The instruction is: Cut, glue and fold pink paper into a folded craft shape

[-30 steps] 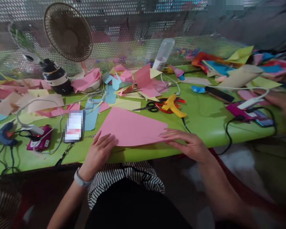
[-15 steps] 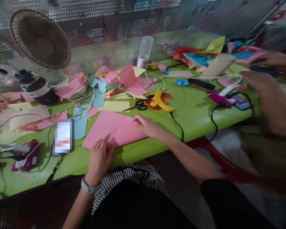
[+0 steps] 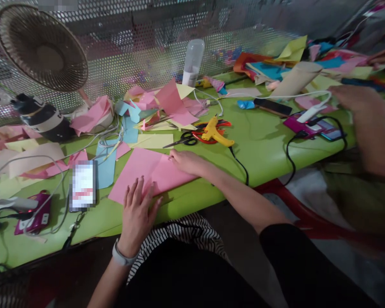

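Observation:
A pink sheet of paper (image 3: 144, 164) with a folded-over flap lies at the front edge of the green table. My left hand (image 3: 138, 207) rests on its near left part, fingers spread and palm down. At the sheet's far edge, my right hand (image 3: 186, 161) has its fingers closed on the corner of the flap. Just beyond that hand are black-handled scissors (image 3: 188, 137) and a yellow glue gun (image 3: 215, 133) with a black cord. To the left lies a phone (image 3: 82, 185) with its screen lit, beside a strip of blue paper (image 3: 105, 167).
A desk fan (image 3: 48, 55) and a black bottle (image 3: 45, 117) stand at the back left. Coloured paper scraps (image 3: 173, 102) and a clear bottle (image 3: 192, 64) line the back. Purple power strips (image 3: 303, 126) with cords sit on both sides. Another person's arm (image 3: 365, 124) reaches in at right.
My right hand has moved left along the paper's far edge, drawing the flap over. My left hand's fingers have spread flatter on the sheet. The view has shifted slightly.

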A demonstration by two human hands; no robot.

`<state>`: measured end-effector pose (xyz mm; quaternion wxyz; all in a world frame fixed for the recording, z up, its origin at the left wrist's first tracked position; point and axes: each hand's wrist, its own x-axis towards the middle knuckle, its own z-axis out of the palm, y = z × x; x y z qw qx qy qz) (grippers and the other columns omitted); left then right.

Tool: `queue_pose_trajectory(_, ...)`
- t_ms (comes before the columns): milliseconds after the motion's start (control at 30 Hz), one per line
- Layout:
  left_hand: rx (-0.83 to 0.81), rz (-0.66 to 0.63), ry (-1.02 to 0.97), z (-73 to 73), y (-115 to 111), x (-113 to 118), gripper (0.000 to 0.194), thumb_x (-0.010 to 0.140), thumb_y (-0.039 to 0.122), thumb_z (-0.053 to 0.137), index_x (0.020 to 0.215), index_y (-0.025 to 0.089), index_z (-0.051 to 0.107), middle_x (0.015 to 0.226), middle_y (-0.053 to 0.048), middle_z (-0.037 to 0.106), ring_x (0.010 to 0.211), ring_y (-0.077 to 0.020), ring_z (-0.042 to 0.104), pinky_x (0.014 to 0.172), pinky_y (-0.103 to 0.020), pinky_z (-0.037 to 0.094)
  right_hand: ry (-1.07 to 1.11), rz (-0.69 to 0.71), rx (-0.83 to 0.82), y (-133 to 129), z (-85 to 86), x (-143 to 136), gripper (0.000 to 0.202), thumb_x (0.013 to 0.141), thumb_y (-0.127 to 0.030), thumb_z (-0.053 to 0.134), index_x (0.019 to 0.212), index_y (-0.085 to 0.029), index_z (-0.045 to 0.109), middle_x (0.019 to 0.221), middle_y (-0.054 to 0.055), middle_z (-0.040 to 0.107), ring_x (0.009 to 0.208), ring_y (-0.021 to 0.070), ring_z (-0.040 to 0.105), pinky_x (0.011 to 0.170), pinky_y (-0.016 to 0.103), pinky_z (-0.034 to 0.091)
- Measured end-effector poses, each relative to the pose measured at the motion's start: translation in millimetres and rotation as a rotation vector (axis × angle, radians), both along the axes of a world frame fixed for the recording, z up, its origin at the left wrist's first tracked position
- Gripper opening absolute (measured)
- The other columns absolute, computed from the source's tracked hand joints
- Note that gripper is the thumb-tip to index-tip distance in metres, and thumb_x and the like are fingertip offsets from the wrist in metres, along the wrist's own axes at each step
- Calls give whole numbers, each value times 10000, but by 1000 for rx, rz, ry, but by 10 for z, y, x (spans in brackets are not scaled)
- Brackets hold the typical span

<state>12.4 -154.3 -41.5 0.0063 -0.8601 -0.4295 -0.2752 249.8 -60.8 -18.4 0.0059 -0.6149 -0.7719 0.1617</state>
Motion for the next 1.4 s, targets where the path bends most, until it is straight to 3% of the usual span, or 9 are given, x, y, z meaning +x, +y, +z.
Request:
queue_pose_trajectory(100, 57, -58, 62, -17, -38, 82, 652, 912, 321, 629, 1504, 232, 371, 1520, -147, 444, 1431, -352, 367, 1187, -647, 190, 18, 6, -1, 49, -10, -1, 317, 1029, -316, 316, 1175, -141, 536, 967, 159, 741, 845, 288, 703, 646, 332, 448)
queue_pose_trajectory(233, 53, -149, 164, -56, -52, 189, 703, 928, 438, 582, 1537, 217, 307, 1529, -136, 431, 1415, -324, 402, 1220, -604, 92, 70, -29, 11, 47, 6, 16, 298, 1022, -340, 377, 1158, -157, 570, 966, 136, 741, 852, 288, 703, 687, 349, 484)
queue_pose_trajectory(300, 34, -128, 210, -74, -50, 215, 732, 929, 499, 552, 1547, 208, 286, 1553, -136, 391, 1433, -318, 373, 1226, -584, 83, 85, -78, 138, -51, 24, 38, 319, 1013, -360, 423, 1190, -148, 581, 1021, 140, 733, 916, 295, 697, 753, 383, 511)
queue_pose_trajectory(400, -8, -67, 272, -84, -48, 225, 737, 940, 548, 499, 1552, 205, 274, 1584, -121, 337, 1471, -304, 299, 1231, -564, 80, 123, -105, 482, -360, -14, 60, 386, 1012, -361, 437, 1274, -111, 572, 1216, 167, 676, 1140, 285, 628, 963, 422, 490)
queue_pose_trajectory(533, -18, -57, 307, -85, -49, 221, 725, 955, 560, 455, 1554, 196, 269, 1588, -113, 329, 1474, -295, 294, 1230, -554, 107, 203, 175, 654, -832, -233, 33, 503, 1013, -434, 419, 1368, -96, 530, 1421, 151, 560, 1356, 242, 480, 1129, 421, 398)
queue_pose_trajectory(700, -26, -69, 304, -96, -43, 218, 730, 960, 540, 462, 1567, 212, 222, 1582, -96, 349, 1462, -288, 320, 1221, -533, 180, 113, 218, 566, -1021, -420, 2, 631, 989, -550, 399, 1420, -99, 490, 1531, 128, 433, 1468, 262, 316, 1205, 478, 284)
queue_pose_trajectory(933, -22, -44, 292, -98, -41, 228, 766, 952, 550, 477, 1576, 217, 185, 1596, -105, 319, 1473, -315, 290, 1214, -557, 172, 37, 209, 463, -951, -324, -20, 794, 950, -669, 323, 1488, -88, 389, 1600, 142, 286, 1507, 293, 199, 1227, 523, 190)
queue_pose_trajectory(1400, -9, -44, 312, -94, 50, 226, 780, 955, 544, 473, 1580, 200, 158, 1574, -136, 356, 1458, -326, 320, 1182, -548, 243, 94, 182, 389, -788, -326, -43, 731, 955, -650, 351, 1465, -134, 444, 1574, 122, 363, 1483, 276, 271, 1225, 485, 212)
